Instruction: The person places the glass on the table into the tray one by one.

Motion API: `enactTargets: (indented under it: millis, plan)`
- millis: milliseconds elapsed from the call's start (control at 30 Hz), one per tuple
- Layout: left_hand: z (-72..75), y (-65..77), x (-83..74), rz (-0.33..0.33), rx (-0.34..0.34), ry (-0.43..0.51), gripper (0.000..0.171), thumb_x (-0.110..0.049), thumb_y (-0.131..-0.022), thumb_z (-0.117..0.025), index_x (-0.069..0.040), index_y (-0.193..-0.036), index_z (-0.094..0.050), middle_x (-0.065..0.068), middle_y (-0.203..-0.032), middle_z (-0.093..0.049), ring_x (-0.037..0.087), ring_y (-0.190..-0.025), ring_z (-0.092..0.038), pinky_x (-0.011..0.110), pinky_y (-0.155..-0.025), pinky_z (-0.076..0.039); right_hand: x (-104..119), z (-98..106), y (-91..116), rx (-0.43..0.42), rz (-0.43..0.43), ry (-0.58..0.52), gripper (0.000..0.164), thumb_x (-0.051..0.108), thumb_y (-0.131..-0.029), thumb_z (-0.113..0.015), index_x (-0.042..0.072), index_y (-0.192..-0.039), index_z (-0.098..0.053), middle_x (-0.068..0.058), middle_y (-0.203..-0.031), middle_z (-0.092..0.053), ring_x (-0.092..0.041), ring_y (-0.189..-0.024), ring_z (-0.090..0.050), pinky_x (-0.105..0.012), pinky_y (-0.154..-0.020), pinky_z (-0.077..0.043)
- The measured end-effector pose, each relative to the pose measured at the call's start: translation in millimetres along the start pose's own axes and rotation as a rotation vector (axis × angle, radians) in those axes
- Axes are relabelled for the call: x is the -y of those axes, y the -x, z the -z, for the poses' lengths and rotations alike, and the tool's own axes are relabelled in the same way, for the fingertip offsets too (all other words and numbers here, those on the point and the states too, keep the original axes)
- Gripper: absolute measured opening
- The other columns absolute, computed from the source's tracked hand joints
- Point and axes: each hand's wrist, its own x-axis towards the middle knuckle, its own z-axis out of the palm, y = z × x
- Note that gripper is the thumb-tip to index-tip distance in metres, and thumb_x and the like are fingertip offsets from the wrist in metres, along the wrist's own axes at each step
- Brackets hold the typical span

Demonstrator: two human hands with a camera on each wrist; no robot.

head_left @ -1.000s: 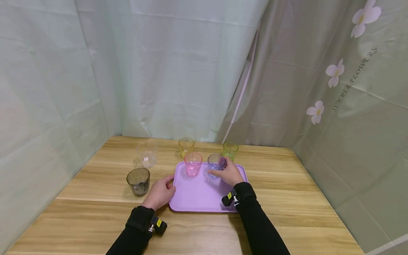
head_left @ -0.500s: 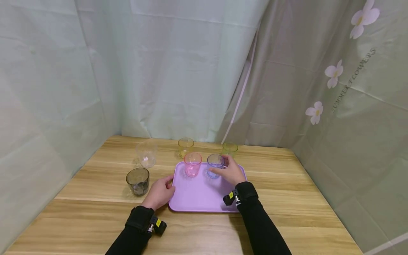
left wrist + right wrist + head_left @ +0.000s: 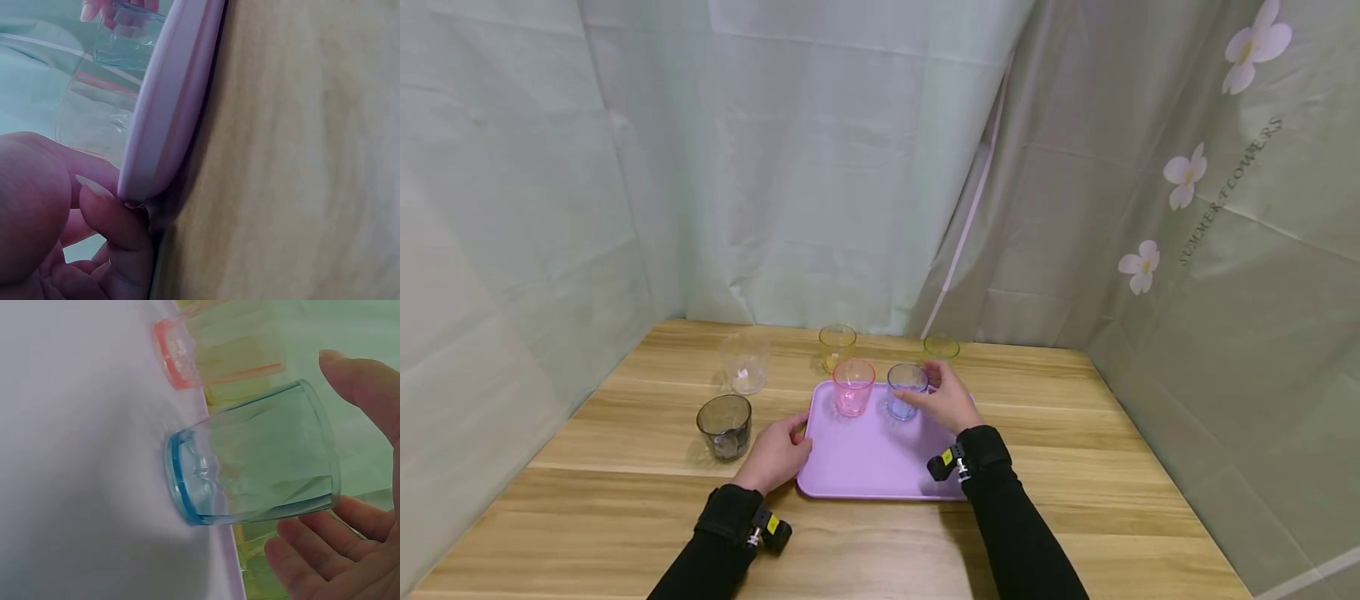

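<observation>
A lilac tray (image 3: 868,467) lies on the wooden table. My left hand (image 3: 775,456) pinches its left rim, with thumb and finger right at the edge (image 3: 140,181) in the left wrist view. Near the tray's back edge stands a clear blue-tinted cup (image 3: 904,402), upright. My right hand (image 3: 951,402) is spread around that cup's right side. In the right wrist view its thumb (image 3: 356,378) is apart from the blue cup (image 3: 262,462), while the other fingers are close by the rim. A pink cup (image 3: 853,393) stands on the tray to the left.
Behind the tray are a yellow cup (image 3: 837,346) and a green cup (image 3: 942,346), the latter partly hidden by my right hand. To the left stand a colourless cup (image 3: 747,367) and a smoky grey cup (image 3: 726,429). Curtains (image 3: 820,167) enclose the table's back and sides.
My right hand has loosened from the blue cup and drawn slightly to the right. The blue cup stays on the tray. The left hand keeps its place at the rim.
</observation>
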Motion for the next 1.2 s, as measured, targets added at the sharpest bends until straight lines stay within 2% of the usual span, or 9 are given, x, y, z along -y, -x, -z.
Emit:
enactTargets:
  millis: [567,933,1200]
  plan:
    - [-0.2,0.6,1.2,0.003,0.006,0.001,0.057,-0.010,-0.103,-0.064,0.007,-0.157,-0.053,0.006,-0.087,-0.053,0.020,-0.074,-0.051,0.029,-0.065,-0.038,5.9,12.0,-0.3,0.001,0.010,-0.015,0.092,0.035,-0.092,-0.090,-0.001,-0.163,-0.042,-0.025,-0.165,-0.051,-0.042,-0.153,-0.051,-0.057,-0.126,-0.043]
    - [0.4,0.7,-0.5,0.005,0.008,-0.010,0.058,-0.010,-0.102,-0.064,0.007,-0.157,-0.053,0.006,-0.088,-0.054,0.021,-0.077,-0.052,0.031,-0.068,-0.039,7.1,26.0,-0.5,-0.012,0.027,-0.028,0.090,0.032,-0.094,-0.089,-0.002,-0.163,-0.041,-0.029,-0.164,-0.049,-0.044,-0.152,-0.051,-0.056,-0.126,-0.043]
    - [1.4,1.9,-1.8,0.004,0.012,-0.001,0.057,-0.010,-0.103,-0.064,0.007,-0.157,-0.053,0.007,-0.088,-0.053,0.021,-0.077,-0.052,0.030,-0.066,-0.039,6.3,36.4,-2.4,-0.035,0.010,-0.047,0.089,0.035,-0.094,-0.088,0.001,-0.163,-0.042,-0.026,-0.164,-0.050,-0.043,-0.153,-0.050,-0.057,-0.125,-0.043]
